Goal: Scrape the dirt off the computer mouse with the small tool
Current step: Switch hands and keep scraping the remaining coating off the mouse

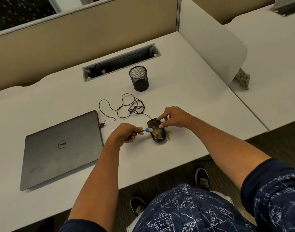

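Observation:
A black wired computer mouse (157,133) lies on the white desk (185,101), streaked with yellowish-brown dirt on its top. My left hand (124,133) grips a small blue-handled tool (145,130), whose pale tip touches the mouse's left side. My right hand (172,118) steadies the mouse from the far right, fingertips on its front end and right edge. Crumbs of dirt (168,136) lie on the desk just right of the mouse.
A shut grey laptop (63,148) lies to the left, with the mouse cable (125,106) looped behind and plugged into it. A black mesh pen cup (139,78) stands further back, before a cable slot (121,61). A white divider (212,41) bounds the right side.

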Tool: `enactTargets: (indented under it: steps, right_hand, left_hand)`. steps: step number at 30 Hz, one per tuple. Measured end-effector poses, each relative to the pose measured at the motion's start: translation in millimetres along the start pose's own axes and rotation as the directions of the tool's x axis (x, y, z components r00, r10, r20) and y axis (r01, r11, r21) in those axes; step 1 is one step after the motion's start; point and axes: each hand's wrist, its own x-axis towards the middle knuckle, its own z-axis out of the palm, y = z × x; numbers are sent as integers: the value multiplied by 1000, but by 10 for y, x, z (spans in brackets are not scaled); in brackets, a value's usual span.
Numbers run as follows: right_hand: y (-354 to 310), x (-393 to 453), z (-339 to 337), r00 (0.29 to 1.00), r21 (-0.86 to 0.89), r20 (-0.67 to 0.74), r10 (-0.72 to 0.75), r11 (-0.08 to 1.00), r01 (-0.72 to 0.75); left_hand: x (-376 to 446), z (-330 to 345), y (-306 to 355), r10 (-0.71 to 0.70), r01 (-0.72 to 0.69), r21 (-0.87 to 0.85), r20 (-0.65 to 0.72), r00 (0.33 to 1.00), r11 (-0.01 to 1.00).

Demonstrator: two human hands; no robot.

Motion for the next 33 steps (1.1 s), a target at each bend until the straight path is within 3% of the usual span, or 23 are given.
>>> enactTargets:
  steps: [7,14,21,26,33]
  right_hand:
    - [18,14,4,1000,-2,-7,6,1000,-6]
    - [4,28,3,1000,-15,4,20,1000,-20]
    - [-22,3,-17,1000,-9,13,16,1000,-16]
    - [-34,-15,-38,1000,4,10,10,1000,-10]
    - [-56,-13,-43,999,-9,23,25,1000,-24]
  left_hand:
    - [74,103,28,78,-113,-196,-175,981,974]
    - [121,210,-19,101,-125,-128,-179,979,984]
    - [44,30,-18,-47,46,-54,-28,998,997]
    - [19,-120,-5,-70,74,36,-96,993,997]
    - [3,-8,12,54,-89,-201,-173,983,976]
